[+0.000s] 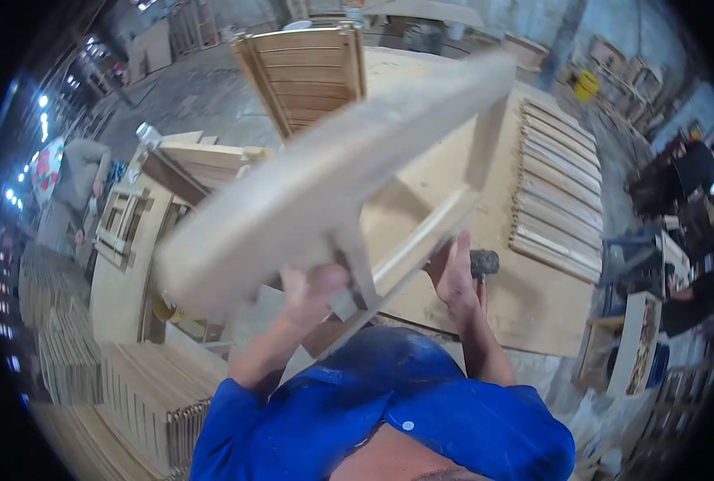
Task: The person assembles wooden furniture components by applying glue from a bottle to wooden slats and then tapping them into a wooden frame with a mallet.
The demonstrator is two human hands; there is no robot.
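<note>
I hold a pale wooden frame piece (317,192) lifted in the air in front of me, blurred by motion, above a plywood workbench (533,297). My left hand (313,293) grips its near lower edge beside a short cross piece. My right hand (453,272) grips a slanting rail of the same frame on the right. A hammer head (485,260) shows just behind my right hand; whether that hand also holds it I cannot tell. My blue sleeves fill the bottom of the view.
A row of wooden slats (557,192) lies on the bench's right side. A slatted wooden panel (305,72) stands at the far end. Wooden frames (124,224) and stacked slats (132,393) are on the left. A person (76,184) stands far left; another (685,176) far right.
</note>
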